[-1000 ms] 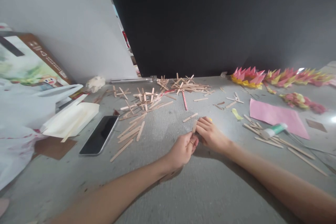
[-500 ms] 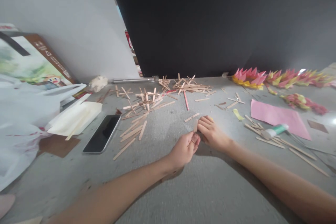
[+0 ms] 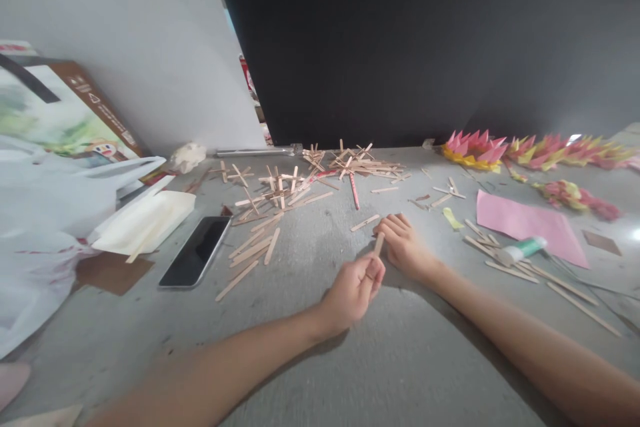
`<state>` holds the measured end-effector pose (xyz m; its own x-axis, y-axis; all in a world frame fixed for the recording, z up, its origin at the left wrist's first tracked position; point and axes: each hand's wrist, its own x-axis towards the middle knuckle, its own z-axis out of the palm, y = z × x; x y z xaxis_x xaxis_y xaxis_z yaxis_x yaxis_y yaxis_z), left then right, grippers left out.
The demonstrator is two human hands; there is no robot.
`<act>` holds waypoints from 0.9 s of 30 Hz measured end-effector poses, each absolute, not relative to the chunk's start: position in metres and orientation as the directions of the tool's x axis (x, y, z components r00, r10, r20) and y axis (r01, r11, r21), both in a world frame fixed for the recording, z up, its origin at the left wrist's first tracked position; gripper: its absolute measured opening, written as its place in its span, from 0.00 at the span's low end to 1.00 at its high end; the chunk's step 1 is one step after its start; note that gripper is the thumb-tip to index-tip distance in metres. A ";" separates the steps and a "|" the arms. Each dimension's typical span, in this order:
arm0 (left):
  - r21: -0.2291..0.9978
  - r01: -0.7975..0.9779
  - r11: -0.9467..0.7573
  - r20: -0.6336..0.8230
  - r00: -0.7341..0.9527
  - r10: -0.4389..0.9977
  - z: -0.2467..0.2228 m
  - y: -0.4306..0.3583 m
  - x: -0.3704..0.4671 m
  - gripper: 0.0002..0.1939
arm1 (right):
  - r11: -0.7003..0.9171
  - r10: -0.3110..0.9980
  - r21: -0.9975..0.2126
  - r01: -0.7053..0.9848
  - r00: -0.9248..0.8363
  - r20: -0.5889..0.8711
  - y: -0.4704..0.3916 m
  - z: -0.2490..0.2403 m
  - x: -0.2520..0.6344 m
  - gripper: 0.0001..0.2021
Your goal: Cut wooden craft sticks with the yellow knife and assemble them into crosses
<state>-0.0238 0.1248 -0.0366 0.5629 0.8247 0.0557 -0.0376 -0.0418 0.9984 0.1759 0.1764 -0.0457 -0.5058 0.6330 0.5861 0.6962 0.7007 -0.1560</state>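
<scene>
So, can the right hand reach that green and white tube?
Probably yes. Between the right hand and the tube is mostly bare grey surface, and the wooden sticks by the tube lie low, so nothing tall seems to block the way.

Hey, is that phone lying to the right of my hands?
No, the phone lies on the grey surface, left of both the left hand and the right hand.

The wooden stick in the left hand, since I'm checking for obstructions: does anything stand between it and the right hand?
Nothing visible. The wooden stick extends from the left hand toward the right hand; whether they touch is unclear.
</scene>
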 end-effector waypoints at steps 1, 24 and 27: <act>0.998 -0.056 -0.027 0.052 0.521 0.852 -0.037 0.127 -0.024 0.27 | 0.687 0.639 -0.161 0.708 -0.484 0.598 0.176 -0.046 0.177 0.14; 0.957 -0.286 0.055 0.013 0.230 0.973 -0.030 0.154 -0.024 0.20 | 0.533 0.761 -0.180 0.827 -0.375 0.530 0.175 -0.038 0.186 0.12; 0.954 -0.292 0.064 0.003 0.222 0.975 -0.029 0.158 -0.025 0.22 | 0.452 0.770 -0.135 0.882 -0.309 0.558 0.187 -0.049 0.194 0.18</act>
<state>-0.0254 0.1583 -0.0290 0.2216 0.9751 0.0027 -0.2917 0.0636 0.9544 0.1939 0.1865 -0.0485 -0.3090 0.7705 0.5576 0.8818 0.4517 -0.1355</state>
